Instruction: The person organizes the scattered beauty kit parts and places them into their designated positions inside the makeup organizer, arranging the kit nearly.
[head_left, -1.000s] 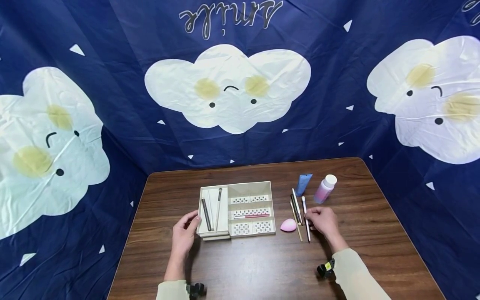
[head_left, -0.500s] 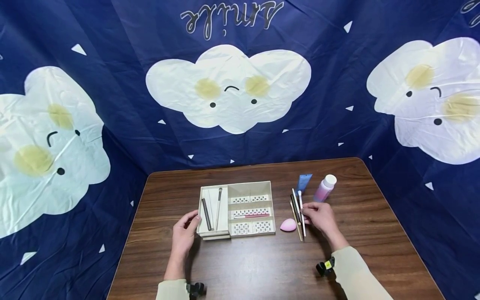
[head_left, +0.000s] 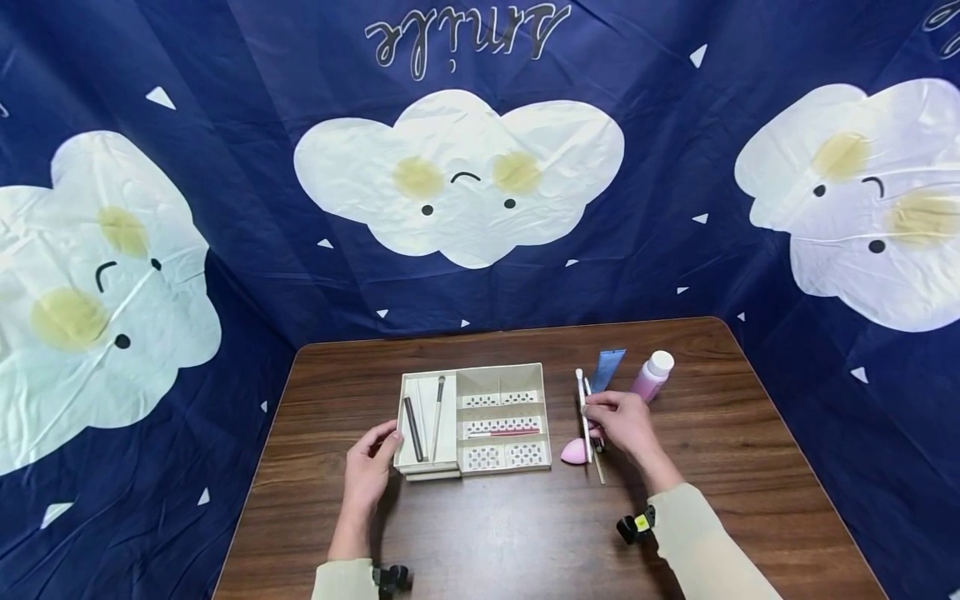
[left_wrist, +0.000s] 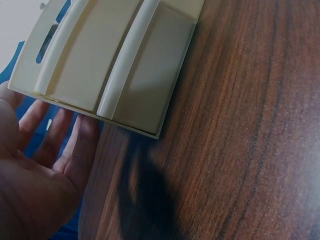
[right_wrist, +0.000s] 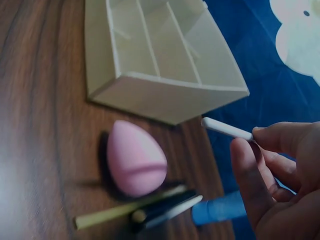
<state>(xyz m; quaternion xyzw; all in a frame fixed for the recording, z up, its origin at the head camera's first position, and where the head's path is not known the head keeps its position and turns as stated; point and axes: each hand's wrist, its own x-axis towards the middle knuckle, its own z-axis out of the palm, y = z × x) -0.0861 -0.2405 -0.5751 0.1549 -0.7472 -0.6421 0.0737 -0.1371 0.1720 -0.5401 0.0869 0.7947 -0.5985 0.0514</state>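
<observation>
The right hand's grip (head_left: 622,423) pinches a white brush (right_wrist: 226,129) above the tabletop (head_left: 480,533), near the pink sponge (right_wrist: 137,162) and right of the cream organizer (right_wrist: 162,97), against whose left side the left hand's grip (head_left: 369,468) rests, fingers loosely extended.

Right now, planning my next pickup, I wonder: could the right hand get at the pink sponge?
Probably yes: the pink sponge lies uncovered on the table, close to the right hand. That hand pinches a white brush, though, which may need putting down first.
</observation>
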